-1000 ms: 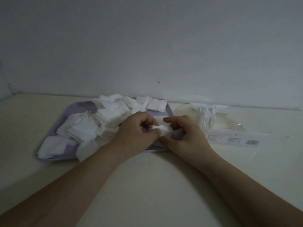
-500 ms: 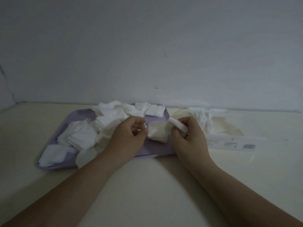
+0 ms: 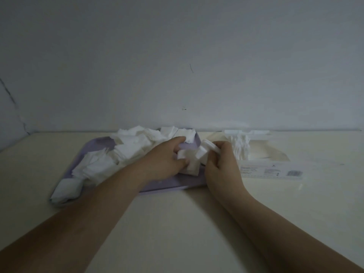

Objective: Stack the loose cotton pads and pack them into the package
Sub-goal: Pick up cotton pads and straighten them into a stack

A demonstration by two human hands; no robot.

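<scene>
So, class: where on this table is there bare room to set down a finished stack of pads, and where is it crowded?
Bare table lies in front of the tray, between the two forearms, and at the far left beside the tray. It is crowded on the tray, heaped with loose pads, around the left hand and right hand, and at the package on the right.

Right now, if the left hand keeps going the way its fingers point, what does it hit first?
Probably the loose pads at its fingertips on the tray; the left hand already touches them. Beyond lies the right hand, though depth is unclear.
</scene>
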